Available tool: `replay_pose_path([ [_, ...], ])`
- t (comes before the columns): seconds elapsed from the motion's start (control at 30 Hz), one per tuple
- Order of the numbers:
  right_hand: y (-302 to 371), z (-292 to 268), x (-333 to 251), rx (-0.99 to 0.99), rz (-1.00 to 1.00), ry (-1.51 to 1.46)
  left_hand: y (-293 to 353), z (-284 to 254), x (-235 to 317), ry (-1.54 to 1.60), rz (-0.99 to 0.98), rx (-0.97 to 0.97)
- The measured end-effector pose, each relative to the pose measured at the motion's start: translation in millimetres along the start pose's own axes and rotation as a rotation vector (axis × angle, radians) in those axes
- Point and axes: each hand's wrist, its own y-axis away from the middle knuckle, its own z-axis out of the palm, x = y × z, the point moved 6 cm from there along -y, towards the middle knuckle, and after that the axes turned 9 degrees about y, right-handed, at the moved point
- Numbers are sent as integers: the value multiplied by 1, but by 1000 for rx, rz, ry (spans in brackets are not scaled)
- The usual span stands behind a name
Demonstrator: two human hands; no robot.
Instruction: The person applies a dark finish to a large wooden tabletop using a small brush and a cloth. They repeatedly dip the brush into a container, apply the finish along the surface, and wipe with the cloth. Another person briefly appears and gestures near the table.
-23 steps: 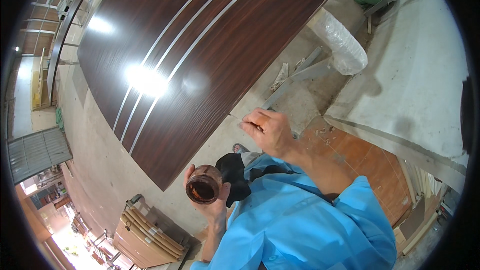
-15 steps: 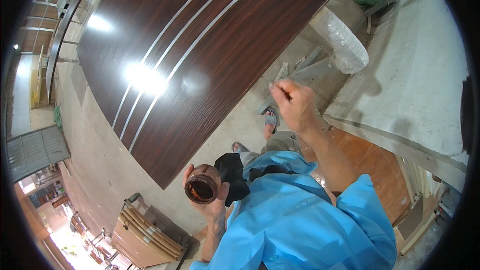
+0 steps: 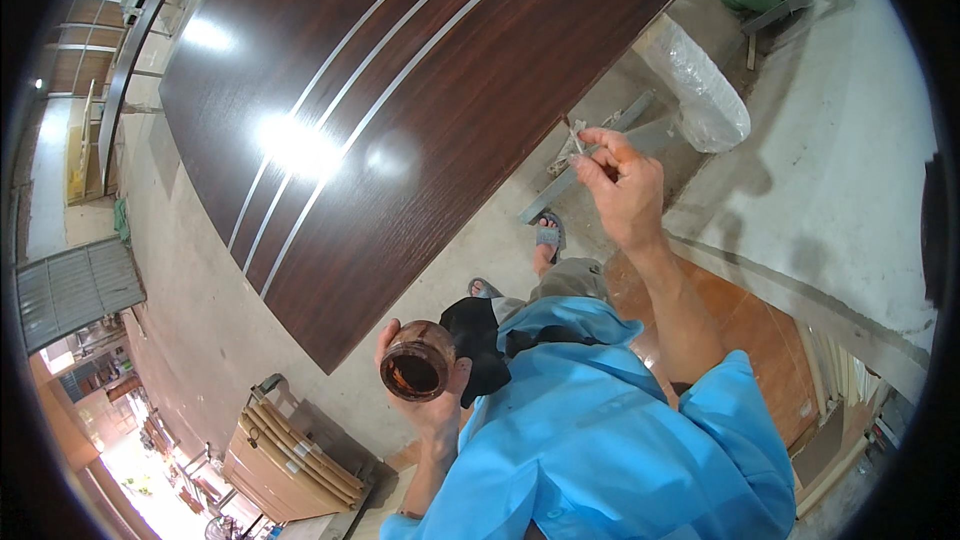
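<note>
At 11 o'clock, the striped panel (image 3: 430, 130) looks stiff. At 7 o'clock, the left hand (image 3: 432, 414) has its grip around a smeared jar (image 3: 428, 333), probably breakable and slick, best held by its body. At 2 o'clock, the right hand (image 3: 628, 195) pinches a thin tool (image 3: 577, 143), likely light, best taken mid-shaft.

left hand (image 3: 436, 414) is holding a stained jar (image 3: 424, 336)
right hand (image 3: 628, 192) is pinching a thin stick (image 3: 575, 137) near a dark striped panel (image 3: 450, 150)

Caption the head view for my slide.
Left hand holding a stained jar, right hand pinching a thin tool near a dark panel.
</note>
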Motion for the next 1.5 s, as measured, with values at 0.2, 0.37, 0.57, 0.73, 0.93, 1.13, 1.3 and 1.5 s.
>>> replay_pose_path([
  [0.2, 29, 36, -24, -268, -153, -40, -4, 11, -2, -15, 38, 1],
  [0.37, 22, 29, -14, -167, -94, -85, -1, 13, -2, -6, 23, 36],
  [0.57, 44, 53, -29, -293, -98, -122, -1, 13, -2, -10, 40, 23],
  [0.73, 47, 55, -42, -281, -223, -82, 1, 10, -1, 18, 58, 81],
  [0.93, 40, 46, -26, -308, -30, -151, 1, 10, 0, 5, 55, 34],
  [1.13, 37, 48, -37, -292, -183, -46, 1, 9, -2, 9, 23, 58],
  [1.3, 3, 8, -8, -157, 45, -81, 0, 8, -1, 17, -9, 35],
  [1.5, 11, 25, -16, -292, -95, -90, -5, 17, -1, 15, 9, -4],
])
